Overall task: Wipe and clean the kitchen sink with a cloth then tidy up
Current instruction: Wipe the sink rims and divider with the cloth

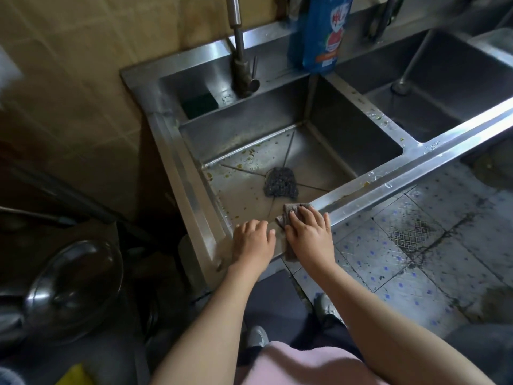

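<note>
The steel kitchen sink (249, 129) has a square basin with yellowish food specks on its floor. A dark steel-wool scourer (281, 182) lies over the drain in the middle. My right hand (308, 232) presses a grey-brown cloth (288, 215) onto the sink's front rim near the left front corner. Beside it, my left hand (251, 240) rests flat on the same rim with fingers curled over the edge, holding nothing. Part of the cloth hangs below my right palm.
A tap (241, 65) stands at the back rim, with a green sponge (200, 102) to its left and a blue detergent bag (319, 31) to its right. A second basin (433, 87) lies to the right. A metal lid (72, 287) sits at lower left. Tiled floor shows on the right.
</note>
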### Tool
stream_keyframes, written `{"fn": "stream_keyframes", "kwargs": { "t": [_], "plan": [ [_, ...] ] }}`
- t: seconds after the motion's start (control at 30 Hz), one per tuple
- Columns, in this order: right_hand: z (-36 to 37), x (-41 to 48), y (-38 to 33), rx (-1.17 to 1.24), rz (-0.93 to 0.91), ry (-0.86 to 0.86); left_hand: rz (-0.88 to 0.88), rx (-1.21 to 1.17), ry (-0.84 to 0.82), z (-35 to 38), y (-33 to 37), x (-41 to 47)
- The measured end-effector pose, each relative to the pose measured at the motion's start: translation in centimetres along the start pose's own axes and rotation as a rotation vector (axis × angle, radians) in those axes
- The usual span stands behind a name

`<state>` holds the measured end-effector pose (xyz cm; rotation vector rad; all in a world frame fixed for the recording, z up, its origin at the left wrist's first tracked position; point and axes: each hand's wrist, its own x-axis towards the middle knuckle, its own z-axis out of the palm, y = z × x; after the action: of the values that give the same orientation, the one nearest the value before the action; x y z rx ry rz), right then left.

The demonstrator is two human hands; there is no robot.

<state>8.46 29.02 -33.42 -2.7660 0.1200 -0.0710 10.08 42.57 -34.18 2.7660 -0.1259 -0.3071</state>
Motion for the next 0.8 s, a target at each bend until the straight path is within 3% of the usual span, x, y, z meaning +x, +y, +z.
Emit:
{"fn": "stream_keyframes", "kwargs": {
  "t": [0.33,0.6,0.8],
  "plan": [
    [-3.7,5.8,10.4,-0.011,-0.089,0.087,-0.14,-0.072,-0.018,2.9,9.2,4.0],
    [-7.7,11.6,21.3,-0.059,-0.082,0.021,-0.09,-0.05,-0.027,4.9,17.3,7.9],
    [-8.4,12.7,23.8,-0.054,-0.061,0.041,-0.085,0.046,0.016,5.9,19.2,9.1]
  ]
}}
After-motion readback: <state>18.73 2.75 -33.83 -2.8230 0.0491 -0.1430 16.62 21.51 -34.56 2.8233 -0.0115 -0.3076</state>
